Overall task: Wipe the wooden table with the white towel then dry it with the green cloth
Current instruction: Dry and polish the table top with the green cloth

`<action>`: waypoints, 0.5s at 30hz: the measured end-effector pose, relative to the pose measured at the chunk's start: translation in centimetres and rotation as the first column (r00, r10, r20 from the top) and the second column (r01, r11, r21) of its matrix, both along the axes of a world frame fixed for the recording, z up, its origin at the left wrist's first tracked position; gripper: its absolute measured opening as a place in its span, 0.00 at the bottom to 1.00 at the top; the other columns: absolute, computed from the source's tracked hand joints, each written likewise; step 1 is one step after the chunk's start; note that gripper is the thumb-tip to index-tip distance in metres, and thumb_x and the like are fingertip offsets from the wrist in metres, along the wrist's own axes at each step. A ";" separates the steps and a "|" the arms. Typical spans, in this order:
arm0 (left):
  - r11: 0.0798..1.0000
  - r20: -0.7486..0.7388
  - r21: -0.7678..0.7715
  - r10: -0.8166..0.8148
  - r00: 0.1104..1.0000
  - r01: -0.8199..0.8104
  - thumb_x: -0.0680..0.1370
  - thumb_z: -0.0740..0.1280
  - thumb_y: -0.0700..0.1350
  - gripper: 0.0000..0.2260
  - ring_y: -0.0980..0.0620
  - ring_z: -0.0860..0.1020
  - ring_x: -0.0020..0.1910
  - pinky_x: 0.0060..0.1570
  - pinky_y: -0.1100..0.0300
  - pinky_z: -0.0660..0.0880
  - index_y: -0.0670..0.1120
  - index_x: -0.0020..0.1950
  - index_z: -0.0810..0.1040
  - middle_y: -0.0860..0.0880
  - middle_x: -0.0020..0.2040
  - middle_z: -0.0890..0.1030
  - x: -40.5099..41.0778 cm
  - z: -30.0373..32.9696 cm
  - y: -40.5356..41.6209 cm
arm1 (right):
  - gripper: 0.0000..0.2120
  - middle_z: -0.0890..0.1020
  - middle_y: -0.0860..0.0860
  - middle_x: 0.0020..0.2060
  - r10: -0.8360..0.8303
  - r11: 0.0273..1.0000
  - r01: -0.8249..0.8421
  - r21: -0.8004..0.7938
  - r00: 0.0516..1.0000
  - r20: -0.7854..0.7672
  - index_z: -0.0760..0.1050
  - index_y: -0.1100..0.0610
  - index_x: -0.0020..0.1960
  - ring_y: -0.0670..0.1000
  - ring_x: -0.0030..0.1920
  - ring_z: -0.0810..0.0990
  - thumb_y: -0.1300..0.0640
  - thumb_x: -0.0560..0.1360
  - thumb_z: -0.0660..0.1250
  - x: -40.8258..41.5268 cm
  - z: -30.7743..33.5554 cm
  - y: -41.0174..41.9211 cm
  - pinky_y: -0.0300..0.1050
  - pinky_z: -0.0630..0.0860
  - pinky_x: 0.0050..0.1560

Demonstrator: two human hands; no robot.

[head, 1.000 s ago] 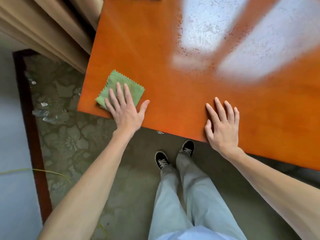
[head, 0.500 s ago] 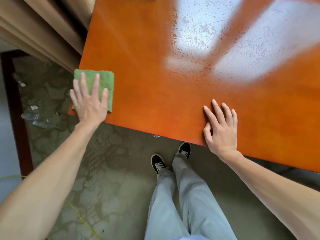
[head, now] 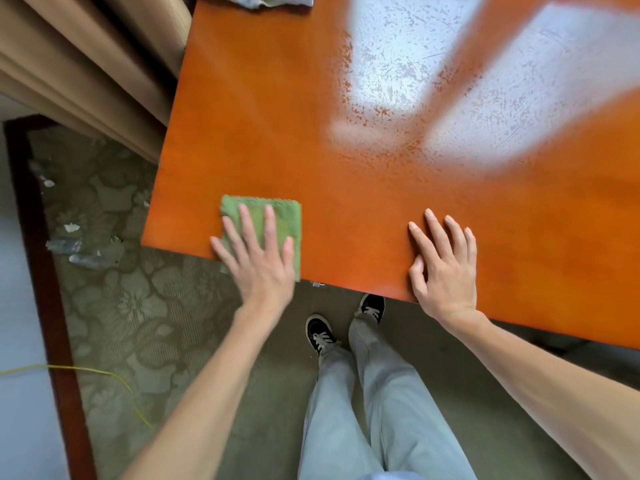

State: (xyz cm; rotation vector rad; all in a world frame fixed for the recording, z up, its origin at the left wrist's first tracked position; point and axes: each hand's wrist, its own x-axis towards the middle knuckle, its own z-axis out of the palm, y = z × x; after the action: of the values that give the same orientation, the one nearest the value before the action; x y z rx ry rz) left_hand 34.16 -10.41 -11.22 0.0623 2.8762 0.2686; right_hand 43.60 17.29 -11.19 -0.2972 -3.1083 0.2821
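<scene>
The drying step is in hand: the left hand (head: 258, 263) lies flat, fingers straight and spread, pressing the small square green cloth with pinked edges (head: 277, 216) onto the glossy orange wooden table (head: 249, 109). The cloth sits at the table's near edge, not far from the near left corner, with its lower edge level with or a little past the lip under the palm. The right hand (head: 445, 268) also lies open and flat on the bare wood near the same edge, well apart from the cloth, holding nothing and seemingly bracing the body. At the far edge of the table a crumpled whitish cloth (head: 263, 0), probably the white towel, lies set aside, which suggests the wiping step is over. Farther in, broad pale window reflections show a speckled film on the surface (head: 391, 64), which reads as leftover moisture, though glare makes that uncertain. Judging from this, the near left strip is being dried and most of the top is yet to be covered. The next move calls for sliding the cloth under steady flat pressure away from the edge and rightward into the speckled zone, keeping the cloth fully on the table so that it does not slip off the lip.
</scene>
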 end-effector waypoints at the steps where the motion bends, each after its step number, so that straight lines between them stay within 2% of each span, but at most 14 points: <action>1: 0.998 -0.010 0.011 -0.056 0.998 0.056 0.84 0.39 0.62 0.30 0.35 0.45 0.81 0.75 0.30 0.45 0.49 0.83 0.47 0.39 0.82 0.45 0.9 -0.2 1.8 | 0.26 0.64 0.54 0.78 -0.001 1.000 0.001 -0.003 1.000 -0.009 0.67 0.51 0.77 0.61 0.77 0.61 0.53 0.79 0.55 0.0 0.0 0.0 0.62 0.52 0.79; 4: 0.982 -0.071 0.059 -0.176 0.982 0.181 0.85 0.45 0.59 0.29 0.32 0.50 0.80 0.75 0.29 0.49 0.45 0.83 0.53 0.35 0.81 0.51 2.9 -0.5 6.6 | 0.26 0.65 0.54 0.78 -0.004 1.000 0.004 -0.004 1.000 -0.022 0.67 0.52 0.76 0.61 0.77 0.62 0.53 0.78 0.54 -0.2 0.2 -0.2 0.64 0.54 0.78; 8: 0.934 -0.105 -0.002 -0.355 0.929 0.357 0.84 0.49 0.59 0.30 0.35 0.49 0.81 0.76 0.31 0.45 0.46 0.83 0.52 0.41 0.83 0.52 3.8 -0.5 9.7 | 0.26 0.65 0.54 0.78 0.000 1.000 0.000 -0.001 1.000 -0.023 0.67 0.52 0.77 0.61 0.77 0.62 0.53 0.78 0.55 -0.1 0.1 -0.1 0.64 0.54 0.78; 12: 0.924 -0.076 -0.056 -0.381 0.921 0.377 0.84 0.45 0.61 0.31 0.38 0.47 0.81 0.76 0.33 0.40 0.47 0.83 0.48 0.43 0.83 0.50 0.9 -0.1 11.2 | 0.26 0.64 0.54 0.78 -0.001 1.000 0.001 -0.008 1.000 -0.017 0.66 0.51 0.77 0.61 0.77 0.61 0.53 0.78 0.55 0.0 0.0 0.1 0.63 0.53 0.78; 15: 0.944 -0.024 -0.080 -0.323 0.946 0.320 0.83 0.41 0.62 0.31 0.38 0.43 0.81 0.75 0.34 0.36 0.50 0.82 0.42 0.46 0.83 0.44 -3.9 0.0 9.5 | 0.26 0.64 0.54 0.78 0.002 1.000 -0.002 -0.012 1.000 -0.022 0.67 0.51 0.76 0.61 0.77 0.61 0.54 0.78 0.56 -0.1 -0.1 0.1 0.63 0.52 0.78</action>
State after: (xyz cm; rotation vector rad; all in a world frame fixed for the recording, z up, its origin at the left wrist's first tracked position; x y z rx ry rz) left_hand 30.22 -0.89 -11.21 0.5223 2.8488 0.0959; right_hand 43.53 17.37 -11.26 -0.2896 -3.0859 0.3025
